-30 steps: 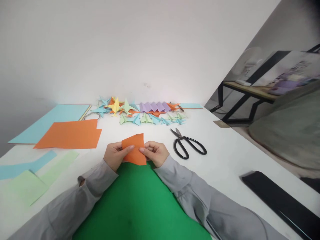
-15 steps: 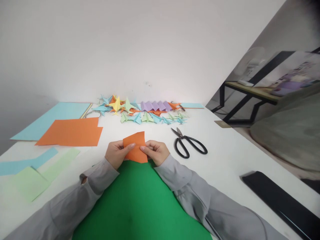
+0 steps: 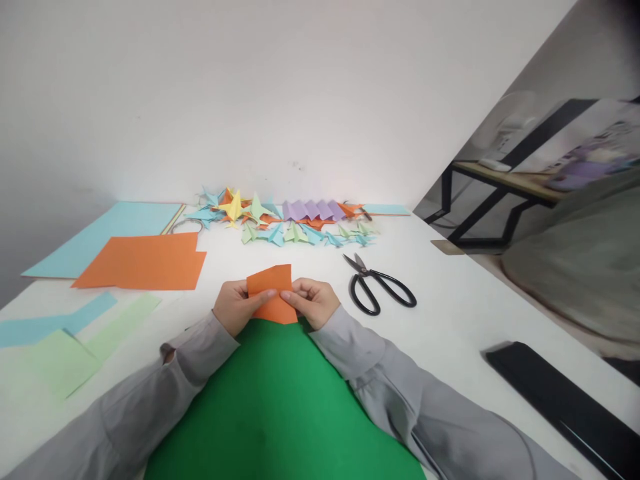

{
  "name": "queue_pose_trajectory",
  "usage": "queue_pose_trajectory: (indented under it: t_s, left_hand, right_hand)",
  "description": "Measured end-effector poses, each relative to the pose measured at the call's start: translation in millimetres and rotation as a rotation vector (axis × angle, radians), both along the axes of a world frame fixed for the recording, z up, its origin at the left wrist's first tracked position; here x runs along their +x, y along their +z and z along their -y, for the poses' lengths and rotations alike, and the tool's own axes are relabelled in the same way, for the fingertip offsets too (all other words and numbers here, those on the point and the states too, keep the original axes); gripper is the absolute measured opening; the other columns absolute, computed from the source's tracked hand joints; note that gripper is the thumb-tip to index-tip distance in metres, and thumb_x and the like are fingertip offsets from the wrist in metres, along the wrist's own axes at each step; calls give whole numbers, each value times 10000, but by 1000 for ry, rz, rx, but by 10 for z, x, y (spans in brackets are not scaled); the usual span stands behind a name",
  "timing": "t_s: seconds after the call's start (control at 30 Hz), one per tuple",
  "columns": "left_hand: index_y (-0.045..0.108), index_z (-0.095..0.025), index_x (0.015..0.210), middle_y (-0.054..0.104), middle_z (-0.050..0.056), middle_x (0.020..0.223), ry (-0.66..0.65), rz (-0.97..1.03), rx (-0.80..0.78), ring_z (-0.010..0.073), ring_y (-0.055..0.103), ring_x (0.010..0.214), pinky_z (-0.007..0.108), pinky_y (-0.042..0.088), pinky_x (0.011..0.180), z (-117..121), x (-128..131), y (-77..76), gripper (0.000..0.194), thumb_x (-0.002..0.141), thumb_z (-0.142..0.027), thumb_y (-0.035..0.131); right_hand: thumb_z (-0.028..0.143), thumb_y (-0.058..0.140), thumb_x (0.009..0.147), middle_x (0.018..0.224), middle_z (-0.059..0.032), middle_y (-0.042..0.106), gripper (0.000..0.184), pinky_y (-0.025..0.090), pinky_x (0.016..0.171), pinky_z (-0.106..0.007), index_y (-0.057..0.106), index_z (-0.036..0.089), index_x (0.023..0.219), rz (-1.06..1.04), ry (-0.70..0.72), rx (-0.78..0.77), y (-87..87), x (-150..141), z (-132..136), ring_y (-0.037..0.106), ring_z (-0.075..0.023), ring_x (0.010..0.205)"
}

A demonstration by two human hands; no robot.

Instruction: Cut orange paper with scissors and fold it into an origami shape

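A small piece of orange paper (image 3: 273, 311) is held up between both hands, with a crease running across its middle. My left hand (image 3: 238, 305) pinches it from the left side, thumb lying on the front near the crease. From the right side my right hand (image 3: 318, 301) grips it, the thumb tip close to the other thumb. The fingers behind the paper are hidden. Below the hands spreads a green surface (image 3: 280, 407), between my forearms. Black-handled scissors (image 3: 370, 277) lie with parted blades to the right of my right hand.
Larger orange sheets (image 3: 140, 263) and a light blue sheet (image 3: 105, 230) lie at the left, with green strips (image 3: 125, 327) and a blue strip (image 3: 60, 327) nearer. Folded paper shapes (image 3: 280, 223) line the wall. A long black object (image 3: 560, 400) rests at the right.
My left thumb has slid slightly right along the crease, nearer the right thumb. The orange paper's crease shows more clearly. Both hands keep their grip; the view has shifted a little.
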State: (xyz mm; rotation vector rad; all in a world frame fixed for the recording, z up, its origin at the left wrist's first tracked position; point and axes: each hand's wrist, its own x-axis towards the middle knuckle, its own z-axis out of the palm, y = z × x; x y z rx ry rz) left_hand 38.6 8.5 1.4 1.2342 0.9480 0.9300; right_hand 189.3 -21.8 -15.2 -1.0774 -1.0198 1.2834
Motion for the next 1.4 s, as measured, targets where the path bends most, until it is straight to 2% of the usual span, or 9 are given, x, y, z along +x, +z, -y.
queue_pose_trajectory:
  t_s: [0.37, 0.57, 0.83, 0.93, 1.03, 1.13, 1.27, 1.4]
  left_hand:
    - [711, -136, 726, 705, 40, 711, -4, 11, -42, 180, 636, 630, 277, 512, 593, -1, 8, 24, 281, 535, -336, 761]
    - [710, -127, 725, 707, 51, 717, 3, -16, -25, 189, 634, 642, 280, 508, 581, 4, 5, 24, 283, 541, -337, 756]
    - [717, -133, 747, 704, 44, 695, -44, 38, -24, 190, 637, 666, 307, 518, 653, -16, -10, 7, 273, 547, -314, 754]
    - [721, -139, 756, 702, 44, 693, -69, 31, -21, 191, 633, 675, 307, 516, 653, -11, -17, 17, 283, 540, -318, 755]
    - [722, -139, 746, 692, 34, 658, -83, -1, -9, 182, 625, 647, 286, 508, 613, 7, -14, 41, 280, 539, -326, 753]
    - [712, -132, 668, 670, 19, 604, -37, -45, 15, 152, 592, 561, 243, 473, 518, 24, -4, 61, 252, 528, -338, 755]
    - [683, -125, 582, 595, 3, 495, 47, -59, 29, 123, 523, 460, 218, 402, 404, 21, 8, 54, 279, 528, -394, 739]
    - [661, -129, 558, 493, -25, 418, 68, -67, 5, 88, 447, 399, 198, 347, 356, 12, 3, 43, 299, 546, -422, 720]
  right_hand:
    - [467, 754, 493, 503, 32, 615, 362, 418, 435, -216, 586, 170, 614, -37, 12, -36, -10, 0, -6, 551, -99, 440]
    - [446, 745, 526, 475, 44, 585, 342, 383, 417, -207, 560, 167, 594, -7, 18, -15, -4, 8, -4, 514, -83, 414]
    - [477, 727, 539, 459, 48, 562, 362, 343, 415, -200, 563, 164, 617, 10, 45, -5, -19, 4, -5, 466, -67, 395]
    - [497, 716, 545, 413, 62, 506, 391, 281, 392, -191, 509, 164, 548, 44, 42, 24, -5, 0, 2, 396, -50, 372]
    - [514, 708, 543, 382, 75, 444, 421, 213, 377, -195, 465, 171, 512, 79, 40, 50, 2, 11, 1, 327, -40, 358]
    - [509, 707, 546, 371, 81, 405, 421, 182, 376, -200, 458, 172, 502, 91, 45, 53, -5, 29, -10, 296, -36, 352]
    - [498, 723, 526, 383, 73, 438, 422, 232, 383, -196, 457, 172, 508, 44, 46, 18, -38, 46, -27, 345, -45, 357]
    - [495, 734, 509, 401, 65, 470, 423, 283, 391, -197, 461, 172, 512, 20, 52, -16, -59, 59, -43, 389, -56, 364]
